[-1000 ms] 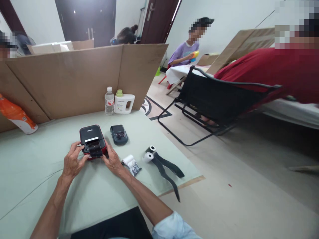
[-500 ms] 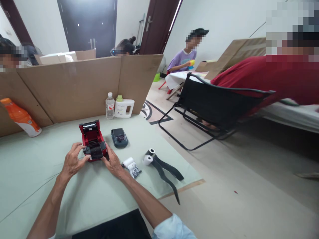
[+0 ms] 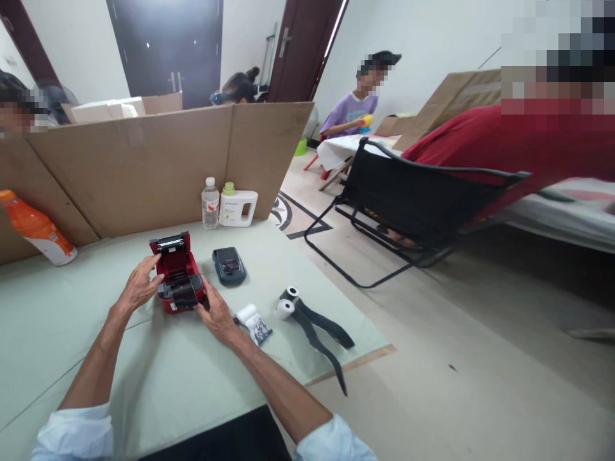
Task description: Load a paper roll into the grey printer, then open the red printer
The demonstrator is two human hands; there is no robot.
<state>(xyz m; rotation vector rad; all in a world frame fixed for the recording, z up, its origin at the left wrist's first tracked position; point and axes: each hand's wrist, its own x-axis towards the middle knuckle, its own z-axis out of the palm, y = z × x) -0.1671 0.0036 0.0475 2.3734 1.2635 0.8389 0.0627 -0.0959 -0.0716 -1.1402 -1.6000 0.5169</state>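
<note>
A small red and black label printer (image 3: pixel 167 305) sits on the table with its lid (image 3: pixel 171 244) raised and a strip of black paper lying over its front. My left hand (image 3: pixel 139 283) is at the printer's left side, fingers apart, fingertips by the lid's hinge side and thumb near the body. Against the right side and front corner, my right hand (image 3: pixel 218 312) grips the printer, thumb in front. To the right lies a dark portable printer (image 3: pixel 229 266). Closer to my right forearm is a small white paper roll (image 3: pixel 247 314) with a printed end.
Two more rolls, one black (image 3: pixel 290 294) and one white (image 3: pixel 285 310), trail dark strips over the table's right edge. A water bottle (image 3: pixel 210 205), white jug (image 3: pixel 237 207) and orange bottle (image 3: pixel 41 229) stand by the cardboard partition (image 3: pixel 158 160). A black folding chair (image 3: pixel 408 192) and other people are beyond.
My left hand has let go of the printer's front left corner and moved up towards the raised lid. My right hand stays on the printer's right side.
</note>
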